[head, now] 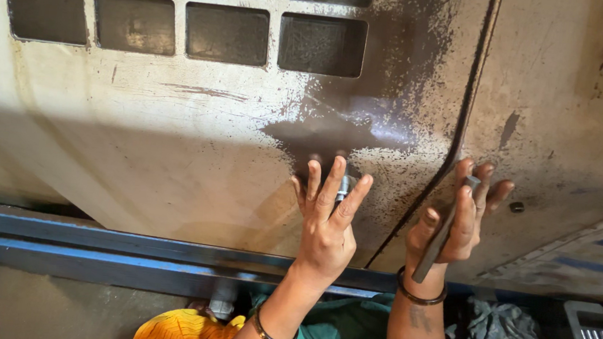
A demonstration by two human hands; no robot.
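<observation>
Yellow cloth [182, 333] lies nearest; up at twelve o'clock my left hand [326, 220] pinches a small metal bolt [344, 187] against the stained panel [171, 142]. At three o'clock my right hand [459, 218] grips a flat metal tool [436, 245]; I'd keep the bolt square while turning.

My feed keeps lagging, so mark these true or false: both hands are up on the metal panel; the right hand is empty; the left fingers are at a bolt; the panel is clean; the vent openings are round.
1. Both hands are on the panel: true.
2. The right hand is empty: false, it holds a slim metal tool.
3. The left hand has its fingers at a bolt: true.
4. The panel is clean: false, dark stains spread above the bolt.
5. The vent openings are round: false, they are rectangular.
</observation>
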